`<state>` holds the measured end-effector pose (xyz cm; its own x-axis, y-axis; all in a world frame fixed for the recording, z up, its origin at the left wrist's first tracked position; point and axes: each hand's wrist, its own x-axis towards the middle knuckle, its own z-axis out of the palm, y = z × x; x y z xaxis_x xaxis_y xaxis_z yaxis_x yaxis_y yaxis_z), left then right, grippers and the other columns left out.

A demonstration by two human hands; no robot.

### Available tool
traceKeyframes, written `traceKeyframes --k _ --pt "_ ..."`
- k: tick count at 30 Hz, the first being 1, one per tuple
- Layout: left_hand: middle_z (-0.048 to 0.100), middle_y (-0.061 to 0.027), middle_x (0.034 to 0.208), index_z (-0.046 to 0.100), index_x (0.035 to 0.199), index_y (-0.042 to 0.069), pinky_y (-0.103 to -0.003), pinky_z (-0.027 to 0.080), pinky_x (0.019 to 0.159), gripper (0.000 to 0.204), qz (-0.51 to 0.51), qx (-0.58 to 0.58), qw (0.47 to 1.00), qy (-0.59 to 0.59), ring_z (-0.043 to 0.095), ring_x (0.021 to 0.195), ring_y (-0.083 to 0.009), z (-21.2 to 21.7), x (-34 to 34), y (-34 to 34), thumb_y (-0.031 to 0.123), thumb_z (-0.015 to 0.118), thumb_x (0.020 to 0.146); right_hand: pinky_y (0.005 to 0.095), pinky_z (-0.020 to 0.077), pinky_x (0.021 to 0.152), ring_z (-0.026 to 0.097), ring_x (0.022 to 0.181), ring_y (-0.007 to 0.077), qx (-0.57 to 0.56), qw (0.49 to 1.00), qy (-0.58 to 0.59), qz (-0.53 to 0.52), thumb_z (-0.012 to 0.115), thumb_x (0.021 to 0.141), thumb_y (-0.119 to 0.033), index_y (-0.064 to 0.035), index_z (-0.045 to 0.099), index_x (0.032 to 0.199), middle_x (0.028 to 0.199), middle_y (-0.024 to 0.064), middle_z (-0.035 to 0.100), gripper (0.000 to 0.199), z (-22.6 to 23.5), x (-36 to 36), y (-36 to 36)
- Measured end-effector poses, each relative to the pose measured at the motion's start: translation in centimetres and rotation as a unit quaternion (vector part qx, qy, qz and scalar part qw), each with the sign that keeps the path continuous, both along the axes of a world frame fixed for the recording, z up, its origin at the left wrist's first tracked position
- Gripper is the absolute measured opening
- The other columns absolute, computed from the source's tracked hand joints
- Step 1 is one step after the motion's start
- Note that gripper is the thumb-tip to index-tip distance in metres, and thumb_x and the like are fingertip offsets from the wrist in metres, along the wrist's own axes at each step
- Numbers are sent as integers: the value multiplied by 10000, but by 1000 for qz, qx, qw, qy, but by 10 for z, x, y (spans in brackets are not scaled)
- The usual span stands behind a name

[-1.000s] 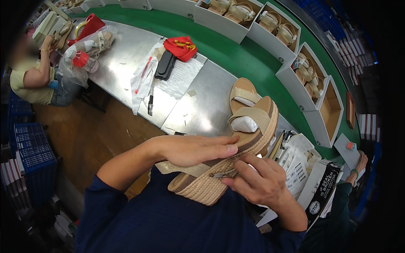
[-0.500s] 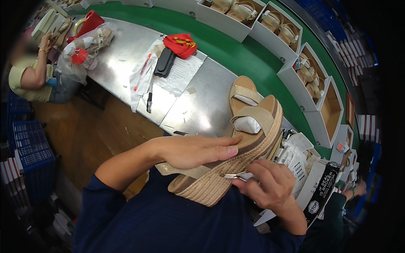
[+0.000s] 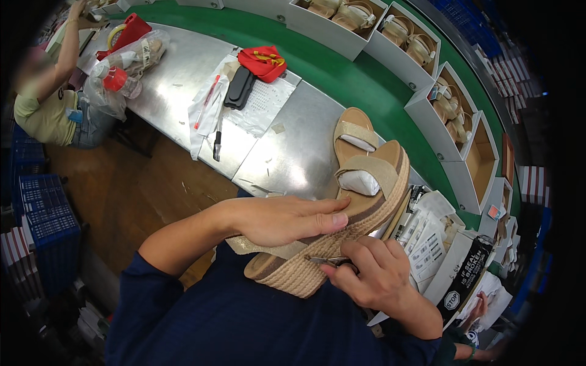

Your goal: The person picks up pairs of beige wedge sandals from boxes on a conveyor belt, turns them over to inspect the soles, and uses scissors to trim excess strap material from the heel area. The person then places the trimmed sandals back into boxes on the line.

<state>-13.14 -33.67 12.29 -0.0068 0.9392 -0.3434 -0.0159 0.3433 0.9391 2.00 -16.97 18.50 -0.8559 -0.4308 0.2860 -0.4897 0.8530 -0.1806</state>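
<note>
A beige wedge sandal (image 3: pixel 366 210) with a braided rope sole and gold straps rests on its side across my lap, toe pointing up and right. My left hand (image 3: pixel 287 219) lies across its middle and grips it, thumb along the footbed edge; some fingers are hidden. My right hand (image 3: pixel 375 271) holds small metal scissors (image 3: pixel 323 260), blade tips at the braided side near the heel. White stuffing fills the toe strap. Behind it, a matching sandal (image 3: pixel 354 130) sits on the metal table.
On the metal table (image 3: pixel 293 146) are a black case (image 3: pixel 240 88), a red cloth (image 3: pixel 262 63), papers, pens and a bagged bottle (image 3: pixel 122 82). White boxes (image 3: pixel 329 30) of sandals line the green surface. A carton (image 3: pixel 467 268) stands at right. Co-workers' arms show at far left and lower right.
My right hand and the scissors have shifted slightly left along the braided sole. My left hand keeps its hold. The co-worker at left has raised an arm; another person's hand has moved lower at right.
</note>
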Motion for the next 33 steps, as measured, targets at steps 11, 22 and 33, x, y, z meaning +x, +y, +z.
traceKeyframes --k 11,22,33 --pt "364 -237 1515 186 1523 -41 -337 302 1125 757 -19 -36 998 -44 394 1384 -304 12 -3 -1 535 270 1039 267 441 528 662 780 185 6 998 45 -53 767 787 -252 -114 481 646 862 38 653 347 4 5 13" --pt "499 -273 1379 194 1523 -39 -345 429 989 924 9 2 1000 -21 613 1116 -304 -5 5 -2 696 262 966 252 436 584 660 845 176 2 999 40 -29 757 790 -282 -126 563 681 898 27 660 272 -7 3 -3" --pt "386 -253 1495 195 1530 -18 -348 328 1109 779 -7 -41 999 -33 421 1364 -332 5 -2 -4 568 273 1022 257 361 527 644 790 154 44 997 63 -22 779 767 -296 -147 562 695 865 9 651 272 -8 11 19"
